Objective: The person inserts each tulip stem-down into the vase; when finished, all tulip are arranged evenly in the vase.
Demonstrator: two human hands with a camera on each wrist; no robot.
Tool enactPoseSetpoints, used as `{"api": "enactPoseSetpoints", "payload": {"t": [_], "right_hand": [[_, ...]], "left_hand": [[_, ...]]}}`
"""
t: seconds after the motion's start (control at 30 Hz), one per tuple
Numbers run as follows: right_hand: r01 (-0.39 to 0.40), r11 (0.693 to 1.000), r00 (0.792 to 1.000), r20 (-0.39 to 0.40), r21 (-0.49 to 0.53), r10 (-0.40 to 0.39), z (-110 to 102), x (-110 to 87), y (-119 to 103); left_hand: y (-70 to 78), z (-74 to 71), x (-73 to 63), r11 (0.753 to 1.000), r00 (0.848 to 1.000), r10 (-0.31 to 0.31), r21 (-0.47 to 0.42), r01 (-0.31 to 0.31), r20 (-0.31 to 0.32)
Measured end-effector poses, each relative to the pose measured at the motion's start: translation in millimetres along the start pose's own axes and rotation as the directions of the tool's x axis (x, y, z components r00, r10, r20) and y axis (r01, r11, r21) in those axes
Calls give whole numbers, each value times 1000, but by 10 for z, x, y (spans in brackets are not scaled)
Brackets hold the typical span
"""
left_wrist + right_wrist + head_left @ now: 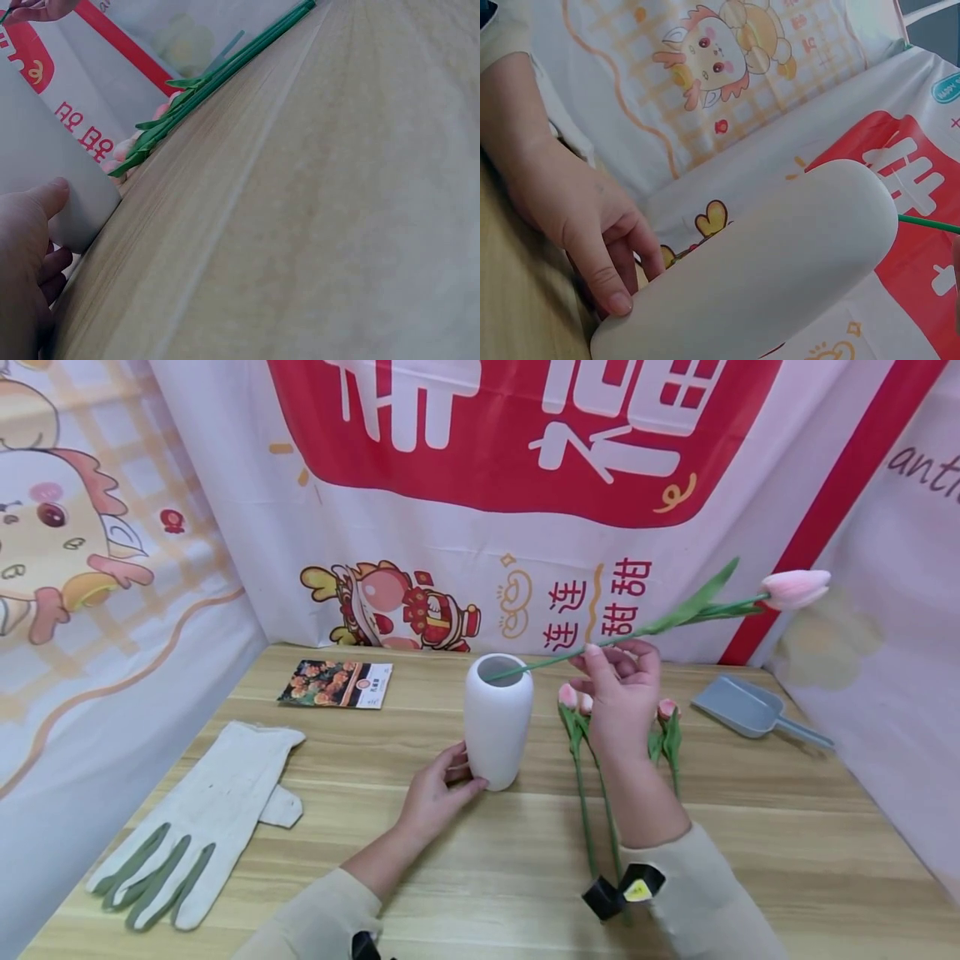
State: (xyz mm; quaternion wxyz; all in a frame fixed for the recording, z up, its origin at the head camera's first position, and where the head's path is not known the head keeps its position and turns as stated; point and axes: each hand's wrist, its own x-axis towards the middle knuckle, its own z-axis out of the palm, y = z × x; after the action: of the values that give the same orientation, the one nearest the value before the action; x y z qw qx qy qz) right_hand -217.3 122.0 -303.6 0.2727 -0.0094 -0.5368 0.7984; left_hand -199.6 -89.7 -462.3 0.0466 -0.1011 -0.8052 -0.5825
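A white vase (498, 727) stands upright on the wooden table. Low on its left side, my left hand (438, 793) holds it with the thumb in front and the fingers curled behind; the left wrist view shows the same hold on the vase (52, 150). Above and right of the vase, my right hand (622, 693) pinches the green stem of a pink artificial tulip (797, 588). The stem slants, with its lower end inside the vase mouth and its bloom off to the upper right. In the right wrist view, the stem (930, 223) meets the vase rim.
Several more tulips (577, 735) lie on the table (525, 868), partly hidden under my right forearm. A grey-blue scoop (742, 706) lies at the right. On the left are a white and green glove (202, 810) and a flower-picture packet (336, 684). A printed cloth (420, 543) hangs behind.
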Motion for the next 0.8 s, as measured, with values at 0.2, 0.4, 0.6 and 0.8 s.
{"api": "enactPoseSetpoints", "payload": {"t": [0.2,0.4,0.6,0.8], "right_hand": [[24,999,999,38,-34,-23,38,1,3],[17,997,993,115,-69,-9,99,6,28],[29,987,982,190,-159,1,159,-2,93],[42,932,971,234,-359,46,188,-22,158]], "left_hand": [[-13,4,8,1000,1000,-14,13,14,3],[-8,1,11,1000,1000,-15,16,15,3],[-9,-10,10,1000,1000,-4,24,4,5],[-32,2,14,1000,1000,4,24,-4,7]]}}
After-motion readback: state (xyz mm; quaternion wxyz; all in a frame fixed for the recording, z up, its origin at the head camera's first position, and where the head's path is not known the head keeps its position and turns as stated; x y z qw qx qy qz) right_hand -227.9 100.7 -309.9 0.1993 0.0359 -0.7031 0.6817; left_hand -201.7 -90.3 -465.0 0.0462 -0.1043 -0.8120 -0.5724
